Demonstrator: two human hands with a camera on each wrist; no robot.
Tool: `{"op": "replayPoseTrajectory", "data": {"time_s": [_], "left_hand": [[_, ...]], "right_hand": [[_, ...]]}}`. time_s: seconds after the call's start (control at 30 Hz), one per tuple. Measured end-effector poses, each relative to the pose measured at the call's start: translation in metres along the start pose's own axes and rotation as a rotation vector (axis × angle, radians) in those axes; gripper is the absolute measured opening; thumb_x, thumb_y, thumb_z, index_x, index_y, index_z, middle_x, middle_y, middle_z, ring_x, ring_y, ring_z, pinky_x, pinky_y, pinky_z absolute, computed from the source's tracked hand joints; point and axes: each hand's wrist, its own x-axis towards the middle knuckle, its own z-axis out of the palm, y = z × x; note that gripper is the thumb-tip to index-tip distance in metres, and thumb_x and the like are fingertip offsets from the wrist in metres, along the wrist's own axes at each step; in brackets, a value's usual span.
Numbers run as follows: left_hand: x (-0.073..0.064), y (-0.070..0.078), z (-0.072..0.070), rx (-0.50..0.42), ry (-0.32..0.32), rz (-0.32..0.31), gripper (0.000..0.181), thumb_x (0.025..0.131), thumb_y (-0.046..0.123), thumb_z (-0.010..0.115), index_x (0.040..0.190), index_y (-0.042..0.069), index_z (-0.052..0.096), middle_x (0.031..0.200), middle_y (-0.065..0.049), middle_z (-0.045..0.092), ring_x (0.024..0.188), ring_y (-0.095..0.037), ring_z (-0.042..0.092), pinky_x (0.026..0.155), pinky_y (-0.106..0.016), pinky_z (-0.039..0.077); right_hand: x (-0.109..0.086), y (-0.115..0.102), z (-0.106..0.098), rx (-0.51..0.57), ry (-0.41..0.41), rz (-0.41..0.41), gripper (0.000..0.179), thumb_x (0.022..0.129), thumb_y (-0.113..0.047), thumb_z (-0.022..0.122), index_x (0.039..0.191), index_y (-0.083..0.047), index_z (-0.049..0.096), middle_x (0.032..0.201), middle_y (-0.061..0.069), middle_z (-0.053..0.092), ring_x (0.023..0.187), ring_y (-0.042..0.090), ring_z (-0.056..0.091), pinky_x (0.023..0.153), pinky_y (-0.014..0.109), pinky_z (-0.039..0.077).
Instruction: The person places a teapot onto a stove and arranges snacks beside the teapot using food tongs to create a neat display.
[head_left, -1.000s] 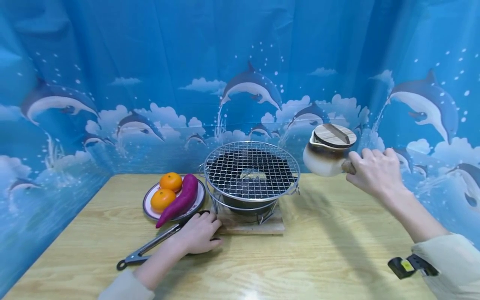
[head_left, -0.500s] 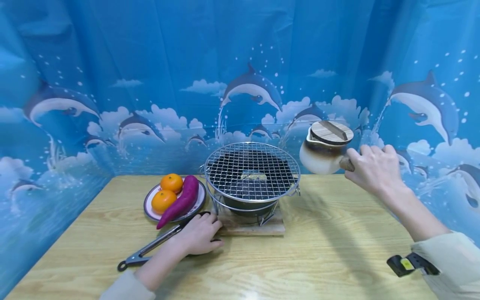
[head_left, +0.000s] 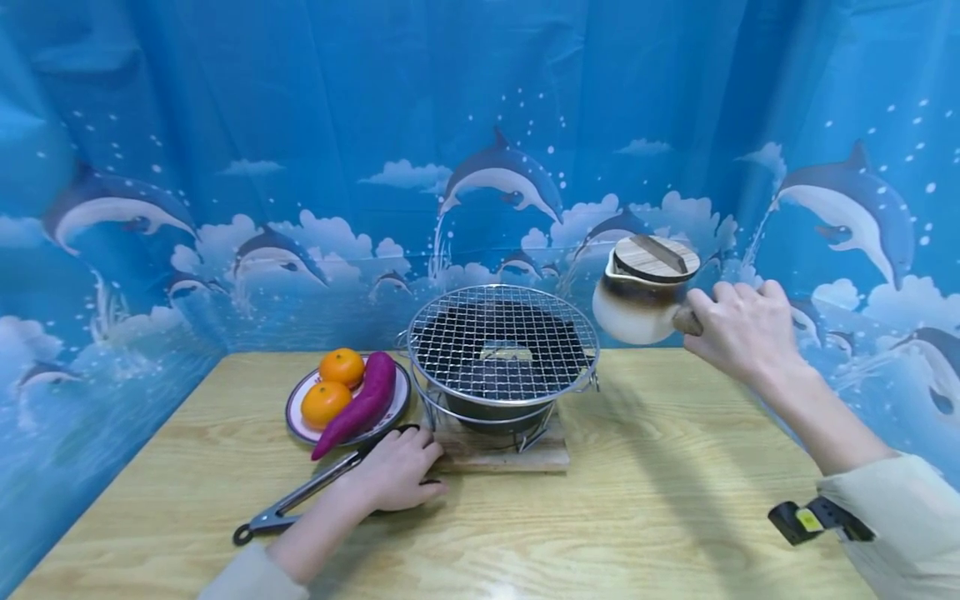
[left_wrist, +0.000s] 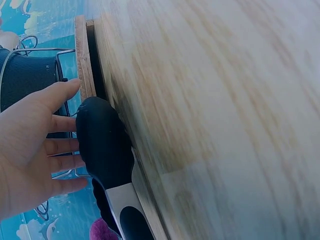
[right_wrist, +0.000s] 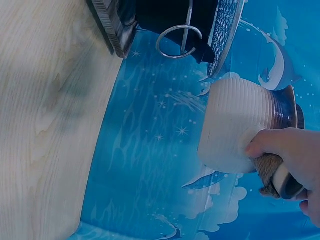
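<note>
My right hand (head_left: pixel 742 329) grips the rope-wrapped side handle of a brown-and-white ceramic teapot (head_left: pixel 634 312) with a wooden lid (head_left: pixel 657 258). The teapot hangs in the air just right of a round wire grill rack (head_left: pixel 504 342) on a dark stove (head_left: pixel 491 412). In the right wrist view the thumb lies along the handle (right_wrist: pixel 270 170). My left hand (head_left: pixel 397 471) rests low, its fingers fairly straight, at the black heads (left_wrist: pixel 105 142) of a pair of tongs (head_left: pixel 300 493) and close to the wooden board (head_left: pixel 517 457) under the stove.
At the left a rimmed plate (head_left: pixel 297 421) carries two oranges (head_left: pixel 326 404) and a purple sweet potato (head_left: pixel 360 408); the sweet potato's tip overhangs towards the tongs. A blue dolphin-print curtain (head_left: pixel 360 100) stands behind the wooden table (head_left: pixel 637 517).
The teapot has drifted left and slightly up with my right hand, closer to the grill rack. My left hand stays where it was beside the tongs.
</note>
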Motion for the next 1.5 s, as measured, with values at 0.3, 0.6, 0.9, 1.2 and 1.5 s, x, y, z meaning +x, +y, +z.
{"op": "replayPoseTrajectory", "data": {"time_s": [0.3,0.6,0.9,1.2,1.5], "left_hand": [[0.001,0.001,0.002,-0.006,-0.022,-0.001,0.041,0.079,0.047,0.065,0.096,0.011,0.062,0.087,-0.003,0.051,0.084,-0.022,0.050,0.068,-0.037,0.041],[0.002,0.002,0.002,0.005,-0.020,0.006,0.041,0.079,0.048,0.064,0.096,0.011,0.062,0.088,-0.003,0.051,0.084,-0.022,0.051,0.069,-0.037,0.042],[0.001,0.001,0.001,0.004,0.002,0.004,0.039,0.078,0.047,0.066,0.092,0.011,0.061,0.086,-0.003,0.051,0.082,-0.022,0.050,0.068,-0.037,0.042],[0.001,0.001,0.002,0.001,0.018,0.011,0.038,0.077,0.047,0.066,0.089,0.011,0.060,0.083,-0.002,0.050,0.079,-0.022,0.050,0.067,-0.037,0.042],[-0.001,0.000,0.001,-0.008,-0.002,0.007,0.039,0.078,0.046,0.066,0.091,0.010,0.061,0.084,-0.002,0.050,0.081,-0.022,0.051,0.068,-0.038,0.042]], "right_hand": [[0.003,-0.001,-0.003,-0.001,0.010,-0.007,0.027,0.063,-0.013,0.062,0.064,-0.010,0.035,0.055,0.003,0.029,0.047,0.021,0.025,0.050,0.036,0.020],[0.009,-0.004,-0.009,-0.004,-0.011,0.000,0.027,0.064,-0.014,0.063,0.065,-0.011,0.037,0.055,0.003,0.030,0.049,0.022,0.027,0.051,0.036,0.020],[0.020,-0.008,-0.010,0.002,0.034,-0.047,0.025,0.064,-0.014,0.063,0.065,-0.010,0.038,0.054,0.003,0.029,0.049,0.021,0.025,0.050,0.035,0.019],[0.028,-0.015,-0.013,0.022,-0.006,-0.027,0.020,0.063,-0.011,0.060,0.065,-0.011,0.040,0.057,0.003,0.033,0.052,0.023,0.029,0.052,0.037,0.023],[0.036,-0.025,-0.013,0.018,-0.029,-0.037,0.020,0.065,-0.015,0.065,0.069,-0.009,0.046,0.058,0.004,0.038,0.053,0.024,0.035,0.053,0.038,0.027]]}}
